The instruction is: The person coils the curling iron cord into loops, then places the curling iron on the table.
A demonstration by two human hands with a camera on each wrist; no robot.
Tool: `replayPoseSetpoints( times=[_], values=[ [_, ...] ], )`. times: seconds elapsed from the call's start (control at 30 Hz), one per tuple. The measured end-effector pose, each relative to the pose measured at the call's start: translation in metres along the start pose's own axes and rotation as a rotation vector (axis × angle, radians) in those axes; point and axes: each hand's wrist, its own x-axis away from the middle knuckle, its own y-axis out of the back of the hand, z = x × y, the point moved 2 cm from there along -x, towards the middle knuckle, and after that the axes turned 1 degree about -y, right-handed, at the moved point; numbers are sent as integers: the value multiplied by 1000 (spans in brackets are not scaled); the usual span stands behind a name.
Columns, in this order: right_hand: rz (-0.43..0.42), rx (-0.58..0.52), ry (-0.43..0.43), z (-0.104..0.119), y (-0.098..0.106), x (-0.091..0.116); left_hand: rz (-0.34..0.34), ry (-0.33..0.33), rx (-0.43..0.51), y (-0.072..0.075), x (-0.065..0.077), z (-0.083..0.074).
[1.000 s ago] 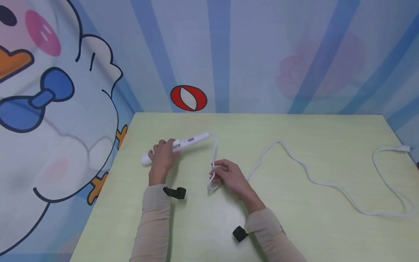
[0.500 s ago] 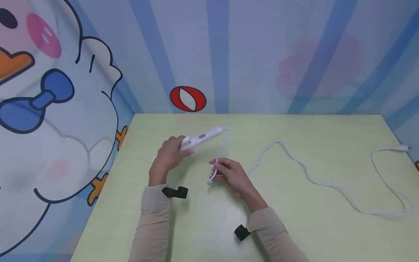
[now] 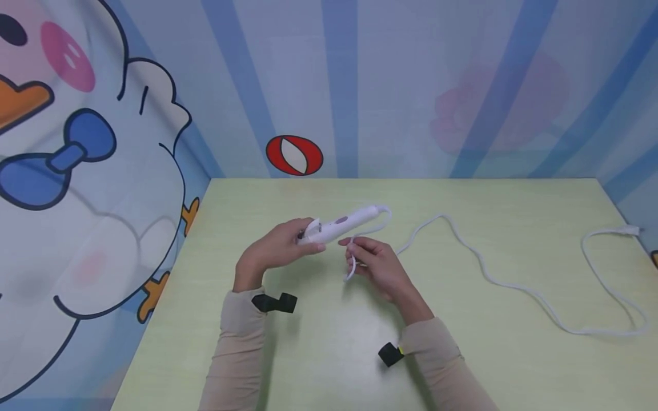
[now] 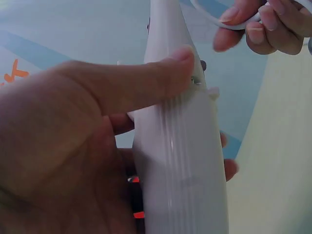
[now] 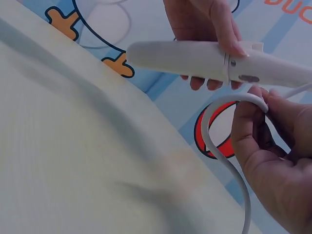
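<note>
A white hair styling iron point(image 3: 339, 226) is held up over the table, its cord end pointing right. My left hand point(image 3: 277, 246) grips its thick barrel, thumb along the near side and fingers beneath. In the left wrist view the thumb lies across the ridged barrel point(image 4: 183, 161). A small button point(image 5: 248, 78) and a raised tab show on the handle in the right wrist view. My right hand point(image 3: 377, 265) pinches the white cord point(image 5: 229, 165) between thumb and fingers, close to the iron, with a small loop hanging below the fingertips.
The cord runs on in a wavy line across the pale green table point(image 3: 514, 228) to its plug point(image 3: 629, 230) at the right edge. Blue striped walls with a cartoon duck point(image 3: 103, 228) stand behind and to the left. Black camera mounts point(image 3: 280, 303) sit at both wrists.
The left hand has moved the iron to the right, toward the right hand, and turned it at the wrist. The right hand has shifted slightly right with the cord still pinched.
</note>
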Motion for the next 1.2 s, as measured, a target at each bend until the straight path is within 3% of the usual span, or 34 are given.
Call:
replayPoseSetpoints(
  times=[0.27, 0.47, 0.67, 0.8, 1.03, 1.1, 1.2],
  values=[
    [46, 55, 53, 14, 11, 2, 71, -71, 45, 4, 7, -15],
    [97, 189, 106, 39, 16, 9, 132, -103, 57, 5, 12, -21],
    [95, 252, 110, 57, 20, 14, 196, -139, 109, -1, 14, -27],
    [122, 245, 163, 60, 23, 15, 215, -137, 140, -6, 12, -29],
    [167, 318, 320, 65, 28, 16, 216, -112, 94, -9, 12, -32],
    [146, 361, 316, 65, 33, 14, 223, -105, 64, -8, 12, -33],
    [95, 453, 244, 65, 44, 8, 233, -91, 13, -7, 13, -36]
  ],
)
